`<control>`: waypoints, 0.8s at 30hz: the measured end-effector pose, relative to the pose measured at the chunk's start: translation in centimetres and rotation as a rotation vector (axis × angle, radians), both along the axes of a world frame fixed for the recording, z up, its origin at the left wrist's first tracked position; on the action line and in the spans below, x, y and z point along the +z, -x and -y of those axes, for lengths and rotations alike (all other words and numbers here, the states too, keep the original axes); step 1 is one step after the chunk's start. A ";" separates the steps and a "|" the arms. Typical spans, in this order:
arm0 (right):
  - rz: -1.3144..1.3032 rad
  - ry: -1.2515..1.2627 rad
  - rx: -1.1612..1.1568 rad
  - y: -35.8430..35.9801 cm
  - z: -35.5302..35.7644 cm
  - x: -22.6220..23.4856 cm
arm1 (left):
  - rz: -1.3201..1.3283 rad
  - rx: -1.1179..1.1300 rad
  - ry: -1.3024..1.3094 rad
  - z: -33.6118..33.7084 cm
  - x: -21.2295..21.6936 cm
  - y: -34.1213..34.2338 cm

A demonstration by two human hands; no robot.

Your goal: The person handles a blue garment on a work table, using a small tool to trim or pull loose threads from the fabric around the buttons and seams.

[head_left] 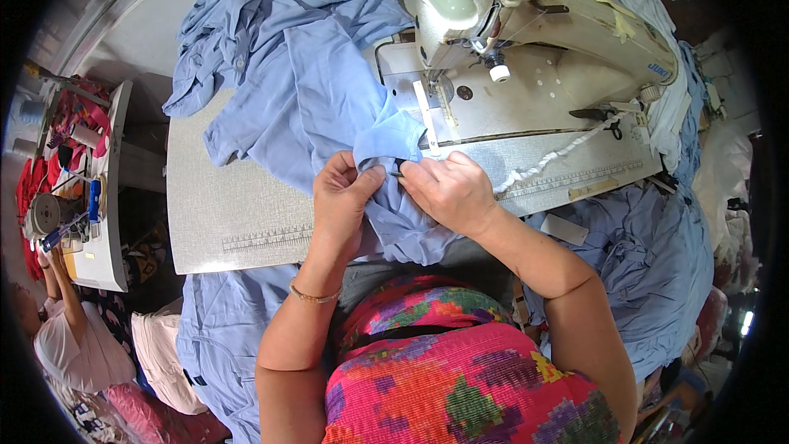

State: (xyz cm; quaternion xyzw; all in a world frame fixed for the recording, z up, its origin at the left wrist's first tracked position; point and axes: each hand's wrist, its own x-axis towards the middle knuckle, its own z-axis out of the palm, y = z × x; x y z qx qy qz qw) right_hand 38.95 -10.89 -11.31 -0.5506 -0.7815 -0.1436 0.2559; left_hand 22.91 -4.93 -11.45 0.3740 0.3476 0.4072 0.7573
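A light blue shirt (316,107) lies across the sewing table, and its small folded part comes toward me at the front edge. My left hand (341,197) pinches this cloth between thumb and fingers. Close beside it, my right hand (452,191) is closed, its fingertips at the same spot on the cloth. A small dark thing (399,168) shows at the right fingertips; its kind is too small to tell. Just beyond my hands stands the sewing machine (460,16), with the needle area lit and a white strip (425,115) on its bed.
Black-handled scissors (612,122) and a twisted white cord (559,154) lie right of my hands. Measuring tapes (267,237) run along the table's front. Blue garments (633,259) are heaped at the right, more hang at lower left. Another person (82,337) works at a machine far left.
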 end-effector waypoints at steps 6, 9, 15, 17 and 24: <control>-0.011 -0.008 0.008 -0.1 -0.1 -0.1 | 0.010 -0.005 -0.007 0.0 0.0 0.0; -0.015 -0.012 0.011 -0.1 -0.1 -0.2 | 0.003 -0.008 -0.019 0.0 0.0 0.0; -0.113 0.021 0.040 -0.2 0.0 0.0 | 0.027 -0.024 -0.027 0.0 -0.3 0.2; -0.280 0.053 0.062 -0.6 0.0 0.2 | 0.030 -0.022 -0.024 0.1 0.0 0.2; -1.169 0.445 0.210 0.7 -1.8 2.2 | 0.088 -0.085 -0.017 0.2 0.2 1.3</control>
